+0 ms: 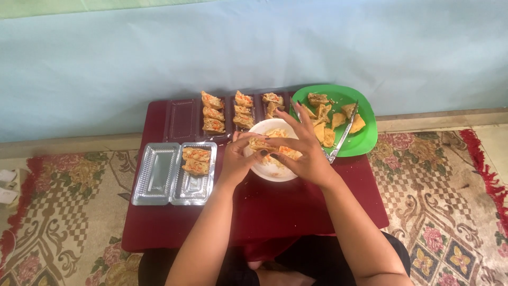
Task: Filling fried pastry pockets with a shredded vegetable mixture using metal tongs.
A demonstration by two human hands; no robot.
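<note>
- Wall (254, 58): pale blue, fills the top half of my view.
- Rug (439, 196): patterned, floral, red fringe at the right edge; it runs under the table on both sides.
- Table (275, 212): low, dark red, set against the wall. Everything I log below sits on it.
- Plate (362, 140): green, at the far right corner, holding plain fried tofu pieces. Metal tongs (341, 139) lie across it, handles toward the person.
- Trays (182, 119): clear plastic, in a row along the far edge, three of them with stuffed pieces lined up inside.
- Box (159, 175): clear hinged container, open, at the near left. Two stuffed pieces lie in its right half; left half bare.
- Bowl (278, 173): white, centre of the table, just beside the plate, with filling in it.
- Left hand (241, 159): fingers curled, gripping the tofu from the left.
- Right hand (304, 151): thumb and forefinger pinching the tofu, other fingers fanned upward.
- Tofu (259, 143): one stuffed piece, held between both hands directly over the bowl, above its far rim.
</note>
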